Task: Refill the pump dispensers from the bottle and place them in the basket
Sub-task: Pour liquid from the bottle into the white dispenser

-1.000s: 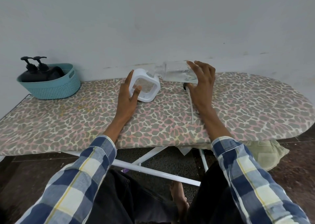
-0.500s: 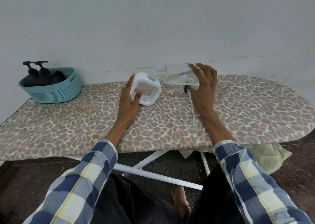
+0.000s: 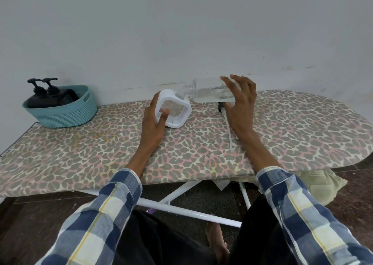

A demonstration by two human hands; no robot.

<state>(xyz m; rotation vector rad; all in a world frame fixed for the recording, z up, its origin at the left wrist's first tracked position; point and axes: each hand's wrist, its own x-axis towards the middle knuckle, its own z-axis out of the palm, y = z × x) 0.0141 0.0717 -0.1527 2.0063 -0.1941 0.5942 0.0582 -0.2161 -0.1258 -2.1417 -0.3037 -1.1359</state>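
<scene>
A white square dispenser (image 3: 176,111) with a clear window stands tilted on the ironing board (image 3: 302,131), gripped at its left side by my left hand (image 3: 154,121). My right hand (image 3: 239,103) holds a clear bottle (image 3: 207,90) on its side, its neck at the dispenser's top opening, with a little clear liquid inside. The dispenser's black pump head with its long white tube (image 3: 227,125) lies on the board beside my right hand. A teal basket (image 3: 66,111) at the far left holds two black pump dispensers (image 3: 43,95).
A pale wall runs right behind the board. White board legs (image 3: 181,208) cross below the near edge, above a dark floor. A greenish cloth (image 3: 323,186) lies under the board's right end. My bare foot (image 3: 217,242) shows between my knees.
Both hands and the bottle keep the same pose over the dispenser; only my head has shifted slightly, so the scene sits a little lower in view.
</scene>
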